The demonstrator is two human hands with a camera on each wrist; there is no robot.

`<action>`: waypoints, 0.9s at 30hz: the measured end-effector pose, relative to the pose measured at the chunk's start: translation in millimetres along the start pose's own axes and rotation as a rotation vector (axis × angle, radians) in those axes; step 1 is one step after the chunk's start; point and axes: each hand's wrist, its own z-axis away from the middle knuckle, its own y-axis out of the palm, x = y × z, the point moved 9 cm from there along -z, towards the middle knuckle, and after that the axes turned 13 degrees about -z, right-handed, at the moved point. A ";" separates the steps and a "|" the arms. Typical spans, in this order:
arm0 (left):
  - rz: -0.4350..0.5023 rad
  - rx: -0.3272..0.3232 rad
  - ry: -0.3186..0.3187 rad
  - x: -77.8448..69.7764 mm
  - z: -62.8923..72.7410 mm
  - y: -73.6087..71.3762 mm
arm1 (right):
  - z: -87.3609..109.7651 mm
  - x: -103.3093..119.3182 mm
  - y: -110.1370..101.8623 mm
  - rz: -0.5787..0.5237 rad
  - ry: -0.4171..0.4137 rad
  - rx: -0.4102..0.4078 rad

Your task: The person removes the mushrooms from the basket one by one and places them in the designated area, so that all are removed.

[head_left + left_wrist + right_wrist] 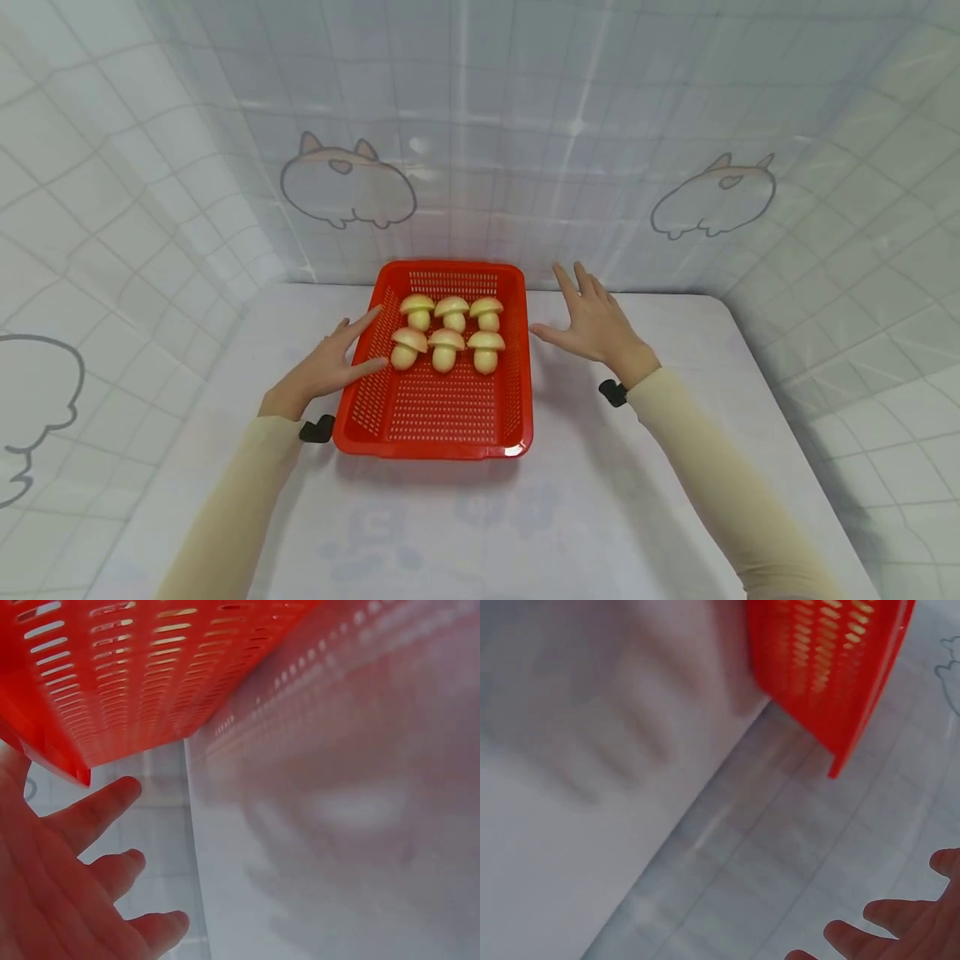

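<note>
A red plastic basket (442,450) with slotted sides stands on the white table. Inside it, several mushroom-shaped pieces (445,350) with pale stems and yellow-pink caps lie in two rows of three toward the back. My left hand (322,364) is at the basket's left side, thumb and fingers spread and overlapping the rim in the head view. From the left wrist, its other fingers (112,874) extend outside the slotted wall. To the right of the basket, my right hand (596,325) hovers apart from it with fingers spread, holding nothing.
The white table (637,517) runs back to a grid-patterned wall covering (510,167) with animal outlines, close behind the basket. Similar covering rises at left and right. A black wrist mount (318,429) sits by the left cuff, another black mount (613,392) by the right.
</note>
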 end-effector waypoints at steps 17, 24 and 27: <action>0.327 0.062 0.005 1.6 -3.9 17.1 | -29.5 70.5 19.1 -0.174 -0.177 -0.036; 0.493 0.058 0.079 -6.2 -6.7 22.9 | -38.9 101.4 35.3 -0.287 -0.215 -0.036; 0.514 0.056 0.076 -6.4 -6.2 25.5 | -41.3 108.8 46.7 -0.359 -0.199 -0.012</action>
